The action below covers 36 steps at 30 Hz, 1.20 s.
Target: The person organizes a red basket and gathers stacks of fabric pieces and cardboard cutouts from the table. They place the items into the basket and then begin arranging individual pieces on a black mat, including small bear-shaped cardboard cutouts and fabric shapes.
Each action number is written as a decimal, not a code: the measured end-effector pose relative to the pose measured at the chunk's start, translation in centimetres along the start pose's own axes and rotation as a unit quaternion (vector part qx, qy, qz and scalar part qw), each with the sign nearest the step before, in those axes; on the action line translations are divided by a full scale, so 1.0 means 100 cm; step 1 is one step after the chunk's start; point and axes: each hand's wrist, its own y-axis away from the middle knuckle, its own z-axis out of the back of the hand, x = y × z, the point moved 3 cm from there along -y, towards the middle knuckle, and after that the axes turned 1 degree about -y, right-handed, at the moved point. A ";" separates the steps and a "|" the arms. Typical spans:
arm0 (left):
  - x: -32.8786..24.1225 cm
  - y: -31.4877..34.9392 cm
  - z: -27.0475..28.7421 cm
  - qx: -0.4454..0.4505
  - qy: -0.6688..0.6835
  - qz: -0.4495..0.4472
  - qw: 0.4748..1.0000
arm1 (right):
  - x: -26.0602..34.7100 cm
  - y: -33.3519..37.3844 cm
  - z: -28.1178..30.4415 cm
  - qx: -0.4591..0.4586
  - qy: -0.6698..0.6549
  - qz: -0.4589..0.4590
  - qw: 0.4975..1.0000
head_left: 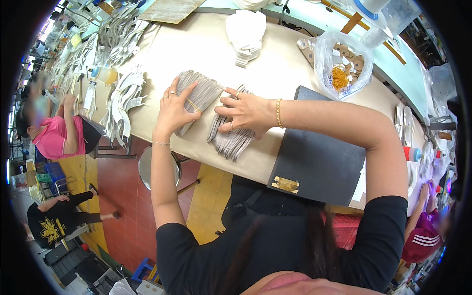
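A thick bundle of thin grey-beige cut pieces point(204, 88) lies on the table, with a yellow rubber band point(193, 104) around it. My left hand point(176, 107) grips this bundle, thumb on the near side and fingers over its far left edge. Just to the right is a second stack of similar grey pieces point(231, 143). My right hand point(250, 113) reaches over that stack from the right, its bent fingers holding the top and left side. Part of the second stack is hidden under my palm.
A dark flat board point(319, 152) lies right of the stacks. Behind stand white pieces point(246, 34) and a clear plastic bag point(344, 64) with orange rubber bands. Loose pale strips point(125, 101) hang over the table's left edge. A round stool point(160, 167) and other people are nearby.
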 end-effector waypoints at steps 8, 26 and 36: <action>-0.003 0.002 -0.011 -0.075 -0.040 0.035 0.996 | -0.002 -0.008 -0.010 -0.003 -0.131 -0.029 0.991; -0.017 -0.004 -0.001 0.031 -0.061 0.113 0.991 | 0.023 -0.007 -0.006 -0.071 -0.149 -0.100 0.981; -0.003 -0.006 -0.009 -0.031 0.094 -0.037 0.994 | 0.059 0.146 0.041 -0.427 -0.466 -0.265 0.728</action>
